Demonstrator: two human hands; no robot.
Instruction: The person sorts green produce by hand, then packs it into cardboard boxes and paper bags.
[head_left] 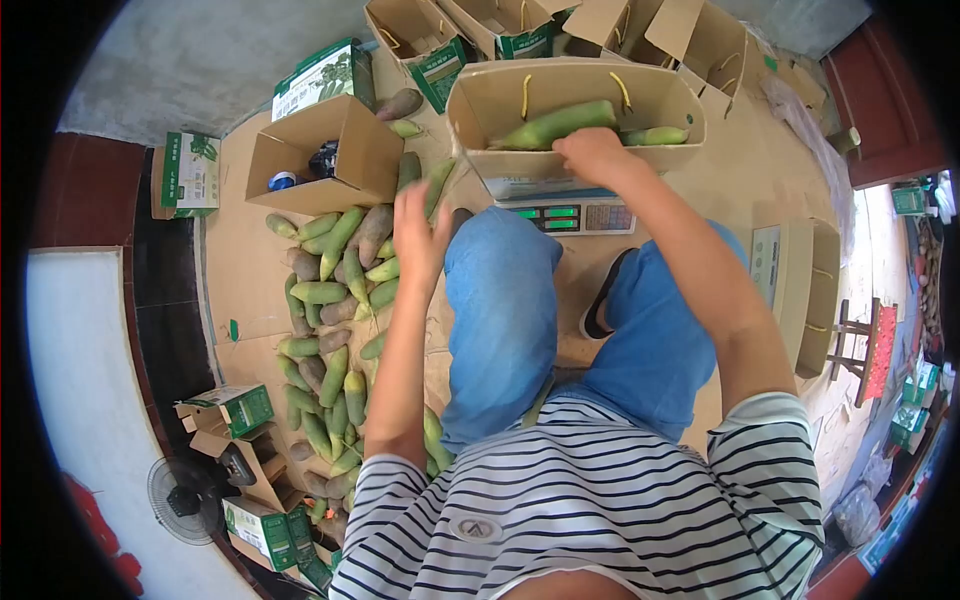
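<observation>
A cardboard box point(575, 78) with yellow rope handles stands on a digital scale point(548, 222) in front of my knees. Inside it lie a large green radish point(560, 122) and a smaller green radish point(655, 136). My right hand point(592, 156) reaches over the near wall of the box, fingers curled against the large radish; its fingertips are partly hidden. To the left, my left hand point(416, 232) is raised with fingers stretched out, slightly blurred and holding nothing. Below and beside it spreads a pile of green radishes point(342, 245) on the floor.
An open carton point(350, 150) holding dark and blue items is left of the box. Several open cartons point(425, 50) line the back. Another carton point(822, 300) stands at the right near a red-topped stool point(878, 350). A fan point(185, 498) is at the lower left.
</observation>
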